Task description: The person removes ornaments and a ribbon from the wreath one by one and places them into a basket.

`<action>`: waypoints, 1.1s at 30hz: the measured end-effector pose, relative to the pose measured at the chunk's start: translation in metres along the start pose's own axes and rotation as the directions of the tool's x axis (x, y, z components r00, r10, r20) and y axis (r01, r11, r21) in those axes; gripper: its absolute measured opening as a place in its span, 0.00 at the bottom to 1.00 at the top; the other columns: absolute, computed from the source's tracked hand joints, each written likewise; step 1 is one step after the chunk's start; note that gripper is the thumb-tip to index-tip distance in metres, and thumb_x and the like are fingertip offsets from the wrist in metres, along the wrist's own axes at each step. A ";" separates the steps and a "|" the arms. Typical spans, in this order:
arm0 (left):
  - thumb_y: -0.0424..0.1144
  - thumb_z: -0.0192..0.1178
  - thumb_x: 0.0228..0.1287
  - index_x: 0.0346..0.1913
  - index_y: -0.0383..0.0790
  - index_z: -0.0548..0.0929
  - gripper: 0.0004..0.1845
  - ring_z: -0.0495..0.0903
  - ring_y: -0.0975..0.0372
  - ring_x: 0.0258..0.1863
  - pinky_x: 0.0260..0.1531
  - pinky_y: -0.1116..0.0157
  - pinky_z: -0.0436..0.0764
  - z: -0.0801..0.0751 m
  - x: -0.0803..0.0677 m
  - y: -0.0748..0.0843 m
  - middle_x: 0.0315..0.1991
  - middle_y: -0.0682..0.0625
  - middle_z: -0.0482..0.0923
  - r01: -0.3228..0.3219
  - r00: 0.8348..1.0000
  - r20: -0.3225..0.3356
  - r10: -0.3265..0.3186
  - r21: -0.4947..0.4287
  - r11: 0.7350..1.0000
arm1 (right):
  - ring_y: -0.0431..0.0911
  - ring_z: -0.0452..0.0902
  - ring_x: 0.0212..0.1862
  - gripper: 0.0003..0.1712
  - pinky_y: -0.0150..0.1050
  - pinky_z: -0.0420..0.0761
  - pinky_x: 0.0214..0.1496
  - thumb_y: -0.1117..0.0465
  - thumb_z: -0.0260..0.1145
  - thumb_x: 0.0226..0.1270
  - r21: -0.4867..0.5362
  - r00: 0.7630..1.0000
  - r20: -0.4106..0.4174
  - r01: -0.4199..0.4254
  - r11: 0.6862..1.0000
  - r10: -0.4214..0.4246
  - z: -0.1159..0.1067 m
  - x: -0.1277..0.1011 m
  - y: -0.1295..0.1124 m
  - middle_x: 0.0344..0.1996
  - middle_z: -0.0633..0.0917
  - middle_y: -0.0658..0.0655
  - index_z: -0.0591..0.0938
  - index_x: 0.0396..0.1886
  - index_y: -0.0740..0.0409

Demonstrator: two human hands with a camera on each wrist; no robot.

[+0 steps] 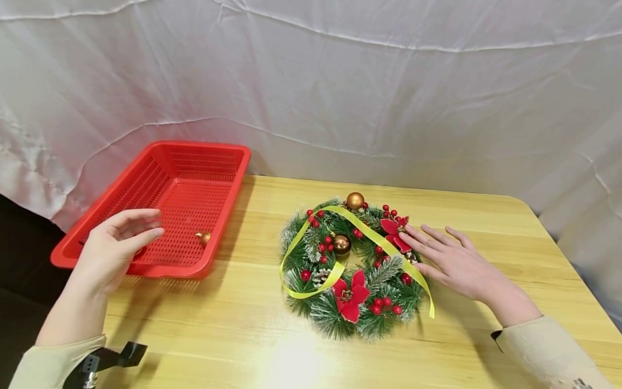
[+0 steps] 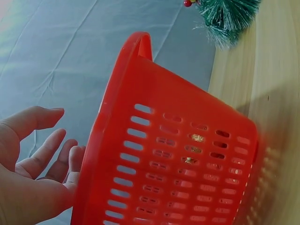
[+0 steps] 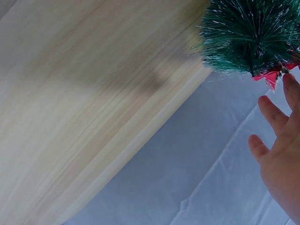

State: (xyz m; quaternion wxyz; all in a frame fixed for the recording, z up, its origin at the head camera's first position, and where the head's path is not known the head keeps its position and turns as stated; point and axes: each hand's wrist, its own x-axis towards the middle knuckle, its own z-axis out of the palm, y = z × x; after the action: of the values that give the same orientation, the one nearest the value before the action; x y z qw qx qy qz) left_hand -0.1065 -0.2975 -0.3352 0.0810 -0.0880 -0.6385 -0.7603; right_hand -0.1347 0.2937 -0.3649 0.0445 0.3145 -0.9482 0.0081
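Note:
A green Christmas wreath (image 1: 330, 317) lies on the table, decorated with red flowers, berries and pinecones. Loosely across its top runs a yellow ribbon (image 1: 362, 226), one end hanging over the wreath's right side. My right hand (image 1: 459, 268), fingers straight and spread, reaches to the wreath's right edge, fingertips at a red flower (image 1: 394, 233). Over the near left part of a red plastic basket (image 1: 211, 259) hovers my left hand (image 1: 108, 254), fingers loosely bent with nothing between them. A small gold ornament (image 1: 204, 237) lies inside the basket, partly seen through its slots in the left wrist view.
A copper-coloured ball (image 1: 355, 200) sits on the wreath's far edge, with a shinier one (image 1: 342, 245) near its centre. Pale grey cloth (image 1: 311, 97) hangs behind the wooden table (image 1: 233, 335). The table's right edge lies beyond my right hand.

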 end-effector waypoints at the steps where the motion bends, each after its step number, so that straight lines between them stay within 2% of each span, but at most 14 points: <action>1: 0.15 0.55 0.59 0.54 0.32 0.80 0.21 0.81 0.63 0.42 0.43 0.73 0.79 0.001 0.000 0.000 0.42 0.50 0.83 -0.001 1.000 0.002 0.001 -0.002 1.000 | 0.51 0.48 0.73 0.36 0.51 0.37 0.73 0.42 0.53 0.72 -0.001 1.000 0.000 0.001 1.000 -0.001 0.000 0.000 0.000 0.74 0.56 0.46 0.53 0.76 0.38; 5: 0.14 0.55 0.59 0.54 0.32 0.80 0.21 0.81 0.63 0.42 0.44 0.72 0.79 0.007 0.001 0.001 0.43 0.50 0.83 -0.009 1.000 0.013 0.009 -0.001 1.000 | 0.51 0.48 0.73 0.36 0.53 0.40 0.72 0.42 0.53 0.72 -0.004 1.000 0.000 0.001 1.000 -0.001 0.000 0.000 0.001 0.74 0.56 0.46 0.53 0.76 0.37; 13: 0.14 0.55 0.58 0.53 0.31 0.80 0.21 0.81 0.63 0.43 0.44 0.72 0.79 0.023 0.006 0.000 0.44 0.50 0.83 -0.026 0.998 0.057 0.025 0.015 1.000 | 0.51 0.48 0.73 0.36 0.50 0.35 0.73 0.42 0.53 0.72 -0.004 1.000 -0.001 0.000 1.000 0.000 0.001 0.000 0.001 0.74 0.55 0.47 0.53 0.76 0.38; 20: 0.16 0.57 0.57 0.52 0.29 0.79 0.19 0.80 0.63 0.42 0.42 0.73 0.79 0.045 0.014 0.001 0.42 0.50 0.82 -0.067 0.992 0.109 0.063 0.026 0.997 | 0.52 0.49 0.73 0.36 0.47 0.32 0.73 0.41 0.53 0.72 0.001 1.000 -0.003 -0.006 1.000 0.006 0.001 -0.001 0.001 0.74 0.55 0.46 0.54 0.76 0.38; 24: 0.16 0.58 0.57 0.52 0.29 0.79 0.19 0.79 0.62 0.42 0.39 0.72 0.80 0.057 0.018 -0.001 0.41 0.49 0.82 -0.063 0.989 0.137 0.060 0.017 0.998 | 0.52 0.49 0.73 0.36 0.48 0.33 0.73 0.41 0.53 0.72 0.005 1.000 -0.004 -0.005 1.000 0.005 0.002 0.000 0.000 0.74 0.55 0.46 0.54 0.75 0.38; 33: 0.17 0.59 0.57 0.50 0.31 0.81 0.18 0.79 0.58 0.43 0.41 0.68 0.81 0.088 0.026 -0.005 0.43 0.49 0.82 -0.058 0.989 0.142 0.051 0.041 0.997 | 0.51 0.48 0.73 0.36 0.50 0.36 0.73 0.41 0.53 0.72 0.006 1.000 -0.001 -0.006 1.000 0.006 0.001 0.000 -0.001 0.74 0.56 0.46 0.54 0.75 0.38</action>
State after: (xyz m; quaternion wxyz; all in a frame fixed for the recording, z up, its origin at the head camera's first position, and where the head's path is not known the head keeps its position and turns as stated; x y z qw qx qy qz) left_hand -0.1306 -0.2098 -0.3187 0.0585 -0.1569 -0.6570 -0.7351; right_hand -0.1345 0.2932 -0.3659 0.0442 0.3116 -0.9491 0.0115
